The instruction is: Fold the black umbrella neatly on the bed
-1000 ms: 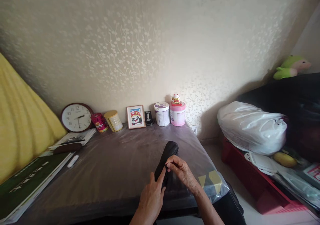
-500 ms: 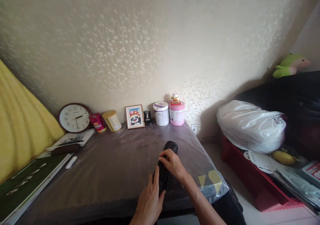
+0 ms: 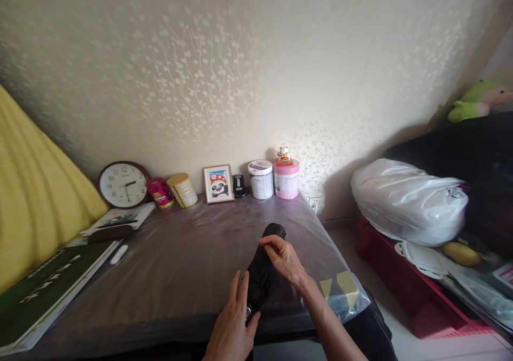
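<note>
A black folded umbrella [image 3: 262, 267] lies slanted on the covered table, its far end pointing away from me. My left hand [image 3: 232, 318] is at the near end, with its fingers along one side and its thumb on the other. A small shiny ring shows there between thumb and fingers. Higher up, my right hand [image 3: 282, 256] pinches with thumb and forefinger at the umbrella's upper part. Whatever lies between those fingertips is too small to make out clearly.
Along the wall stand a round clock [image 3: 124, 185], a pink tin [image 3: 159, 192], a yellow-lidded can [image 3: 182, 191], a panda picture frame [image 3: 218, 184] and two tubs [image 3: 261, 182]. A green book [image 3: 48, 291] lies left. Past the table's right edge is a red crate [image 3: 401, 281] under a white bag [image 3: 409, 200].
My right hand has moved up along the umbrella. The left hand has slid slightly toward the near end and its fingers have loosened, baring the shiny ring. The view has shifted a little.
</note>
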{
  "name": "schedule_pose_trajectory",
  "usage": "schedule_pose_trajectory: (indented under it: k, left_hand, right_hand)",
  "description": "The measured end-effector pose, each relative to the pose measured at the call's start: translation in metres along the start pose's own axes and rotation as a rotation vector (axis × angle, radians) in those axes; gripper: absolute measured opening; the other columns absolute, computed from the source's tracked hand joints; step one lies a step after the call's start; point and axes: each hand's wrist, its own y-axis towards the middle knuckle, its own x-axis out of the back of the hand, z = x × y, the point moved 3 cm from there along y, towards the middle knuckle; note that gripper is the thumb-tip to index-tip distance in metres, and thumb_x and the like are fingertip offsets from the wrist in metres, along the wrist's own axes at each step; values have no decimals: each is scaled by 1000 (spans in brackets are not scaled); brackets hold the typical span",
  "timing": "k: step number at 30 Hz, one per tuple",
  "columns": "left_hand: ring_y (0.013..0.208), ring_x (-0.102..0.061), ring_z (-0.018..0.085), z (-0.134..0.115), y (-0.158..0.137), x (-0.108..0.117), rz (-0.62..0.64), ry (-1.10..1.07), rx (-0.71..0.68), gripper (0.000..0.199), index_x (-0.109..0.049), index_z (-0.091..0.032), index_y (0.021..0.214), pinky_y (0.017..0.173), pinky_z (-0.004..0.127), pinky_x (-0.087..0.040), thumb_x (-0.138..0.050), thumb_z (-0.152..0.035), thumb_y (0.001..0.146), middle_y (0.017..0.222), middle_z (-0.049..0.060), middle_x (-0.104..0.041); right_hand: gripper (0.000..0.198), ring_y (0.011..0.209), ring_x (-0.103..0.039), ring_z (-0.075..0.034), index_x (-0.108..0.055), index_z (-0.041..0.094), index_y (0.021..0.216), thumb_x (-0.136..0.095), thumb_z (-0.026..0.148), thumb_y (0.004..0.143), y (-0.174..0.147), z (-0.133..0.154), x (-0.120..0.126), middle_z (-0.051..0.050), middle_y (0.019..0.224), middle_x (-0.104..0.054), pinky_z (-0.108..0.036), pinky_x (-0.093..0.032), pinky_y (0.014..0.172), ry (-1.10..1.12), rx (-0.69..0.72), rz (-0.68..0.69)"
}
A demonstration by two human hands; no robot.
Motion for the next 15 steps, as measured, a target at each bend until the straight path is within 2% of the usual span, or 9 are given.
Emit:
schedule_pose_trajectory:
  k: [4,7,11,15]
  left_hand:
    - [131,-34,24,2,-2,-1,6,-28,14,70,-3,-15,142,99,33,-41,-38,-17,82,151,14,-5]
    - [132,-33,23,2,-2,-2,-18,-47,4,76,1,-17,142,100,32,-40,-40,-13,79,152,11,-6]
    - [132,-32,21,1,-2,-2,-27,-34,-34,77,5,-20,142,100,31,-40,-36,-7,78,152,9,-5]
    - [132,-31,18,0,-3,-3,-34,-21,-82,77,7,-22,142,102,30,-38,-31,-3,78,153,7,-6]
  right_hand:
    - [35,79,-57,-16,-65,19,100,-46,9,71,-1,7,-8,-4,91,-66,-30,-46,77,-183,97,112]
    - [40,76,-55,-16,-65,19,102,-47,6,68,-1,5,-15,-4,88,-66,-30,-44,77,-223,116,149]
    - [33,76,-54,-15,-66,20,96,-48,12,70,-4,0,-12,-2,83,-63,-28,-44,74,10,31,91]
    - [23,73,-54,-13,-67,20,89,-51,19,73,-17,-5,11,1,75,-60,-25,-42,70,299,-122,117]
